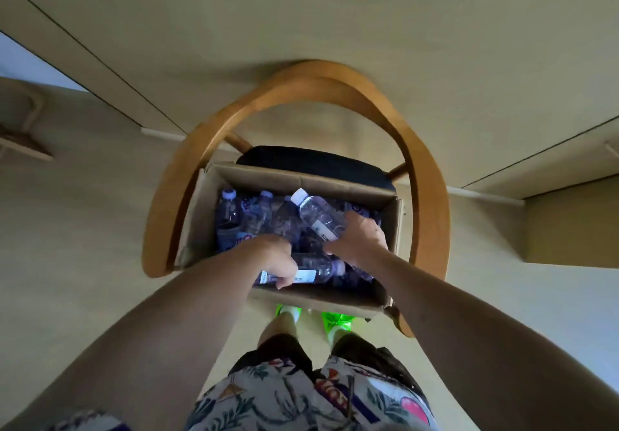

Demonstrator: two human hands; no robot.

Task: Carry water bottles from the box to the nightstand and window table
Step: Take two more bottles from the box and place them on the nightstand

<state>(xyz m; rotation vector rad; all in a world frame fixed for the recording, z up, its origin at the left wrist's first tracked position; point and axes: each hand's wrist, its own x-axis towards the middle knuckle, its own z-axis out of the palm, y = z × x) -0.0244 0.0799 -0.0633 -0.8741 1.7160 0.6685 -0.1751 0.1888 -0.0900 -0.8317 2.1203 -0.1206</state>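
Pale floor and beige wall panels; a bentwood armchair point(432, 203) with a dark seat stands against the wall. An open cardboard box point(335, 182) sits on the seat, full of clear water bottles with pale caps. Left hand point(278, 259) curls round a bottle lying flat point(318, 271) near the front wall. Right hand point(360, 238) grips a tilted bottle point(316, 211), cap pointing up and away. Step in hand: lifting two out. Best to grip mid-body, not the label edge, and raise straight up so neighbours do not snag or roll. Nightstand and window table not in view.
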